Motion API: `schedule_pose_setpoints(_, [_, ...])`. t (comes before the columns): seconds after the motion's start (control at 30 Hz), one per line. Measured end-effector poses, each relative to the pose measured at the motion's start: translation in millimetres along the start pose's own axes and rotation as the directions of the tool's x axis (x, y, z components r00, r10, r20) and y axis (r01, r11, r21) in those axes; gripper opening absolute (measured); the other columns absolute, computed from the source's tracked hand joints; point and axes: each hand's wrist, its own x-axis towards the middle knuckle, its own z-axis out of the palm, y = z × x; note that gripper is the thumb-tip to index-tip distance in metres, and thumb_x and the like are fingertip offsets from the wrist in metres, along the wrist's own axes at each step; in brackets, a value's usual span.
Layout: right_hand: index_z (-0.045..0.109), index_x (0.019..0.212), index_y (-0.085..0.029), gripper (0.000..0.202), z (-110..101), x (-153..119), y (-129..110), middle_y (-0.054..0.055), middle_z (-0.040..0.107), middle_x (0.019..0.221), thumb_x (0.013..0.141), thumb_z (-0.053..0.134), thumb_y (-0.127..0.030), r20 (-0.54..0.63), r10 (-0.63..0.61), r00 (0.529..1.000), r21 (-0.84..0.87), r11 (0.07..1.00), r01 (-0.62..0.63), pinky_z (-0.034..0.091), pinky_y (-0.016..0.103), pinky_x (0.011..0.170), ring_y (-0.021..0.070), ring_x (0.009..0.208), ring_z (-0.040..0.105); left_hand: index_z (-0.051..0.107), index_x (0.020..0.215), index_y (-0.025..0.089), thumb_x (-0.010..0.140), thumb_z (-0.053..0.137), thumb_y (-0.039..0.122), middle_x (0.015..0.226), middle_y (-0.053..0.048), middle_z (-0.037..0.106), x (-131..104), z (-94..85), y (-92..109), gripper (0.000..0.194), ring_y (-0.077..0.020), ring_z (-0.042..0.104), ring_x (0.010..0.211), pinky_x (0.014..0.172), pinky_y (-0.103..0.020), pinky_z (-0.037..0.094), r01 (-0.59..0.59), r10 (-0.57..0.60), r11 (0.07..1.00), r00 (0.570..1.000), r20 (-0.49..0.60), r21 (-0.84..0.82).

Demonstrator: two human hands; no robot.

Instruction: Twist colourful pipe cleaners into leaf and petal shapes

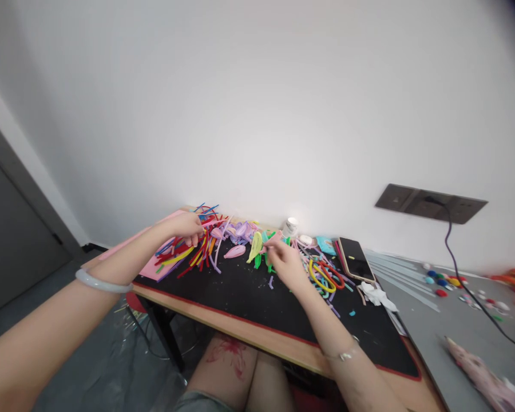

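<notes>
My left hand [187, 228] reaches over the pile of coloured pipe cleaners [201, 252] at the back left of the black mat [240, 294]. Its fingers are bent down near the pile, and their tips are too small to read. At the mat's middle, my right hand [281, 258] has its thumb and fingers pinched on a small pink piece. Beside those fingertips lie a yellow-green petal shape [254, 247] and green pieces [258, 261]. A pink petal shape [234, 252] lies between my hands, with lilac shapes [240, 232] behind it.
Right of my right hand are looped yellow and red pipe cleaners [321, 277], a phone [356, 259] and crumpled white tissue [378, 296]. A white jar [290, 226] stands near the wall. Pompoms [441, 281] and a cable [455, 269] are on the grey surface at right.
</notes>
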Motion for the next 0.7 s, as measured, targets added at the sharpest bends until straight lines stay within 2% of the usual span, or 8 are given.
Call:
schedule_pose_setpoints(0.13, [0.057,0.117,-0.017,0.042,77,51,-44,-0.001,0.066,0.072,0.076,0.049,-0.009,0.248,-0.199,0.948,0.021,0.979,0.200,0.045,0.024,0.068,0.0141,0.068,0.060,0.057,0.062,0.015,0.075,0.046,0.019,0.054,-0.006,0.065,-1,12.9,6,0.017,-0.0178,0.061,0.047,0.051,-0.025,0.048,-0.018,0.019,1.000,0.997,0.074,-0.011])
schedule_pose_setpoints(0.17, [0.057,0.117,-0.016,0.043,95,61,-50,0.001,0.068,0.077,0.074,0.052,-0.008,0.305,-0.211,0.929,-0.004,0.975,0.222,0.045,0.024,0.069,0.0148,0.071,0.061,0.058,0.065,0.016,0.074,0.045,0.018,0.054,-0.006,0.065,-2,16.2,5,0.016,-0.0176,0.061,0.048,0.051,-0.025,0.048,-0.035,0.036,0.999,0.996,0.079,-0.012])
schedule_pose_setpoints(0.27, [0.065,0.098,-0.011,0.030,131,82,-57,0.008,0.070,0.086,0.070,0.054,-0.006,0.335,-0.136,0.932,-0.120,0.975,0.186,0.045,0.025,0.070,0.0172,0.077,0.063,0.057,0.068,0.015,0.071,0.044,0.015,0.059,-0.006,0.067,-6,22.2,-1,0.013,-0.0177,0.061,0.048,0.049,-0.025,0.045,-0.052,0.052,0.999,0.997,0.058,0.007])
schedule_pose_setpoints(0.4, [0.070,0.077,-0.015,0.013,146,92,-48,0.006,0.071,0.075,0.073,0.058,-0.012,0.395,-0.077,0.915,-0.129,0.982,0.138,0.045,0.024,0.071,0.0165,0.075,0.064,0.058,0.073,0.016,0.074,0.045,0.026,0.083,-0.008,0.072,-10,21.5,-21,0.016,-0.0172,0.064,0.053,0.047,-0.024,0.044,-0.074,0.076,0.997,0.994,0.077,-0.029])
schedule_pose_setpoints(0.5, [0.069,0.071,-0.015,0.010,145,94,-40,0.005,0.070,0.071,0.074,0.060,-0.014,0.393,-0.018,0.920,-0.129,0.989,0.075,0.045,0.023,0.067,0.0152,0.070,0.063,0.060,0.074,0.018,0.076,0.048,0.042,0.085,-0.009,0.072,-10,19.3,-36,0.027,-0.0200,0.066,0.063,0.047,-0.024,0.044,-0.097,0.106,0.987,0.993,0.061,-0.128])
schedule_pose_setpoints(0.6, [0.064,0.064,-0.015,0.014,143,95,-34,0.002,0.069,0.066,0.075,0.057,-0.011,0.394,0.039,0.918,-0.069,0.998,-0.013,0.044,0.021,0.062,0.0125,0.062,0.061,0.061,0.080,0.017,0.078,0.043,0.051,0.084,-0.011,0.071,-5,19.7,-47,0.039,-0.0228,0.067,0.074,0.053,-0.025,0.047,-0.110,0.086,0.953,0.992,-0.094,-0.283])
schedule_pose_setpoints(0.7, [0.059,0.062,-0.015,0.018,143,95,-29,0.000,0.066,0.061,0.077,0.051,-0.009,0.383,0.082,0.920,0.056,0.992,-0.112,0.043,0.019,0.055,0.0094,0.050,0.055,0.060,0.092,0.017,0.082,0.032,0.051,0.092,-0.011,0.070,2,25.5,-53,0.046,-0.0226,0.067,0.079,0.058,-0.027,0.048,-0.092,-0.022,0.906,0.965,-0.261,-0.414])
